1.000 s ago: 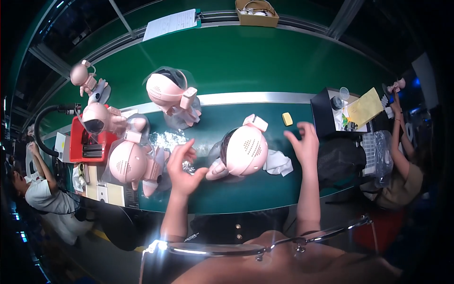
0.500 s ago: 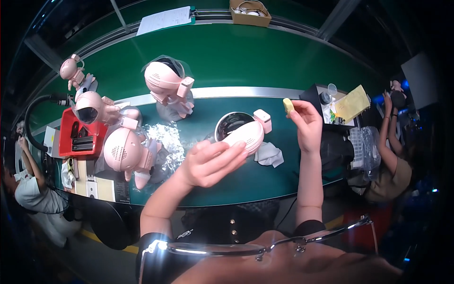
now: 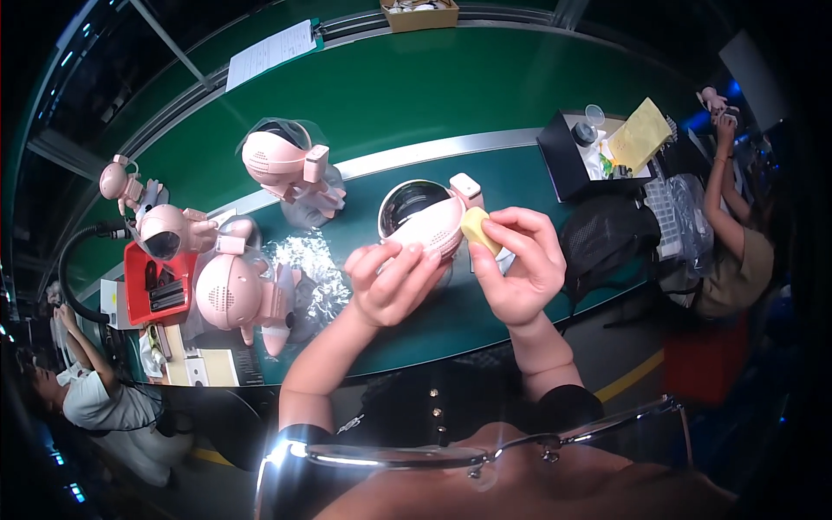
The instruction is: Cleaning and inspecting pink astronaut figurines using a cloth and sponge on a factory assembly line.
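My left hand [image 3: 392, 282] is closed round the near side of a pink astronaut figure [image 3: 438, 227], whose glossy black visor [image 3: 416, 204] faces up and away from me. A small pink box-shaped part [image 3: 464, 187] sticks out at the figure's right. In the fingertips of my right hand [image 3: 527, 260] is a small yellow sponge block [image 3: 477, 230], right beside the figure's pink shell; whether they touch I cannot tell. Part of a pale cloth shows behind my right fingers, mostly hidden.
Several more pink astronaut figures stand at left, one [image 3: 282, 160] under clear film. Crumpled clear plastic [image 3: 312, 273] lies near them. A red bin [image 3: 136, 290] holds dark tools. At right are a black box [image 3: 563, 160] and a black bag [image 3: 611, 234]. Co-workers sit on both sides.
My right hand has brought the yellow sponge block left and down, next to the pink figure. My left hand still holds the figure. The whole view has turned slightly.
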